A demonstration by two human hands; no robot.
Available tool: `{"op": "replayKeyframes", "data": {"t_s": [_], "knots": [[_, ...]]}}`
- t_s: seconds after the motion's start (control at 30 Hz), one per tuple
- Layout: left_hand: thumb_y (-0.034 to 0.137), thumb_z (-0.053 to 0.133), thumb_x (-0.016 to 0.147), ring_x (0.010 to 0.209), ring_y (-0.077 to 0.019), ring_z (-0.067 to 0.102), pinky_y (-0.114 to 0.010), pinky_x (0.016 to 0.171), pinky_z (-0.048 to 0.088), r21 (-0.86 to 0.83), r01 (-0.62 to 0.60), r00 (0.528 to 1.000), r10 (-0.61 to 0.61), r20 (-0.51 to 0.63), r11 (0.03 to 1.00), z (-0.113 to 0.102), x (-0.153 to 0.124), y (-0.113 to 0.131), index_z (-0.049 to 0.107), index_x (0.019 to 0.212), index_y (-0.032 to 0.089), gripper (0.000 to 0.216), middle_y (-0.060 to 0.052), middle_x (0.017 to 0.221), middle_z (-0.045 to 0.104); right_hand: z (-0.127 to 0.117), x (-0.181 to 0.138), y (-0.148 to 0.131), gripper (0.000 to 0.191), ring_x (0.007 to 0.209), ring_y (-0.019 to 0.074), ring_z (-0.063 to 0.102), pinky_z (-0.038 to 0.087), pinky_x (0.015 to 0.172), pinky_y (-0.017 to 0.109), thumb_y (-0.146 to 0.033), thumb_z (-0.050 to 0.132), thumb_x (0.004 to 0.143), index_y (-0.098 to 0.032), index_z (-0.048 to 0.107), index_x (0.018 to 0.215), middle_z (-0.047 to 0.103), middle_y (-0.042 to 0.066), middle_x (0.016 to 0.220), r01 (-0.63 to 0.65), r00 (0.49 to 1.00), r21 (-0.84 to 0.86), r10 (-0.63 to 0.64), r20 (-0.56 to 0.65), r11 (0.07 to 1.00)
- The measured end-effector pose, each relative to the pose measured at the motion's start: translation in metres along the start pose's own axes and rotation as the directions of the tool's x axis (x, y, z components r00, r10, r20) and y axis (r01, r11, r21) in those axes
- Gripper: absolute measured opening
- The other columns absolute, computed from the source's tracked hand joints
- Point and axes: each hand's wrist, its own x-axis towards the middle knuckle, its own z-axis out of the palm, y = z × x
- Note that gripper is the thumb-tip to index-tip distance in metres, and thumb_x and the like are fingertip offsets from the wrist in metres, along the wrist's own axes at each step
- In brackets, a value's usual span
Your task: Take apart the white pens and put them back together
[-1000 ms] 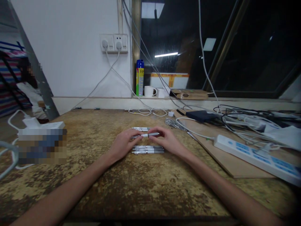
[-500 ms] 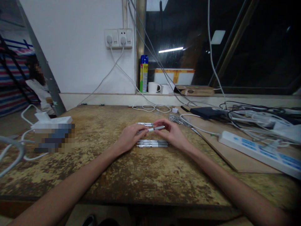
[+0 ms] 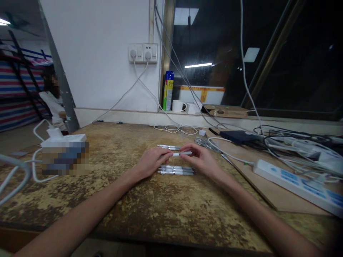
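Between both hands, just above the worn table [image 3: 128, 210], is a white-and-grey pen [image 3: 176, 154]. My left hand [image 3: 152, 161] pinches its left end, and my right hand [image 3: 198, 157] has thumb and fingers closed on its grey right part. Nearer me, below the held pen, several similar pens [image 3: 175, 171] lie side by side. Behind the hands lie a few more pens [image 3: 168, 146], partly hidden by my right fingers. The pen's left tip is covered by my left fingers.
A crumpled clear plastic bag [image 3: 203, 142] lies beyond my right hand. On the right are a board [image 3: 257, 182], a white power strip [image 3: 294, 185] and tangled cables [image 3: 284, 142]. Another power strip [image 3: 64, 140] stands at left. A person [image 3: 53, 96] is in the left background.
The view has tilted up and shifted left, so everything sits lower and further right. The held pen has gone from slanted to nearly level, still in both hands.
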Motion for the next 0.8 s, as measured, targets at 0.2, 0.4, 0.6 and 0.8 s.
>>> {"op": "replayKeyframes", "data": {"t_s": [0.2,0.4,0.6,0.8], "knots": [[0.036,0.036,0.106,0.076,-0.0176,0.06,-0.027,0.07,0.042,-0.057,0.01,1.0,-0.008,0.022,0.998,-0.001,0.001,0.001,0.065,0.079,0.018,0.043,-0.002,0.078,0.067,-0.001,0.001,0.001,0.018,0.088,0.0212,0.07,0.055,0.086,0.037,-0.032,0.075,0.08,-0.02,0.071,0.093,0.074,0.005,0.096,0.05,0.997,-0.033,-0.052,-0.059,0.998],[0.042,0.037,0.105,0.068,-0.0166,0.058,-0.027,0.065,0.041,-0.158,0.056,0.996,-0.045,0.072,0.986,-0.004,0.003,0.0,0.066,0.078,0.018,0.047,-0.002,0.073,0.066,-0.005,0.002,-0.008,0.013,0.087,0.022,0.069,0.052,0.084,0.037,-0.031,0.075,0.08,-0.021,0.072,0.089,0.075,0.004,0.091,0.112,0.99,-0.168,-0.125,-0.071,0.979],[0.046,0.035,0.104,0.064,-0.0156,0.055,-0.026,0.062,0.04,-0.235,0.093,0.99,-0.065,0.124,0.967,-0.006,0.002,-0.004,0.067,0.08,0.017,0.049,-0.001,0.07,0.062,-0.004,-0.002,-0.014,0.005,0.089,0.0218,0.067,0.049,0.085,0.037,-0.024,0.071,0.085,-0.022,0.071,0.089,0.073,0.003,0.092,0.203,0.977,-0.228,-0.214,-0.024,0.952],[0.046,0.04,0.103,0.063,-0.0151,0.055,-0.025,0.061,0.041,-0.255,0.125,0.99,-0.105,0.093,0.959,-0.005,0.002,-0.011,0.071,0.091,0.015,0.046,-0.002,0.073,0.065,-0.006,-0.001,-0.009,0.005,0.093,0.0218,0.065,0.05,0.088,0.036,-0.023,0.068,0.087,-0.022,0.07,0.091,0.071,0.005,0.095,0.205,0.973,-0.188,-0.22,-0.065,0.961]]}}
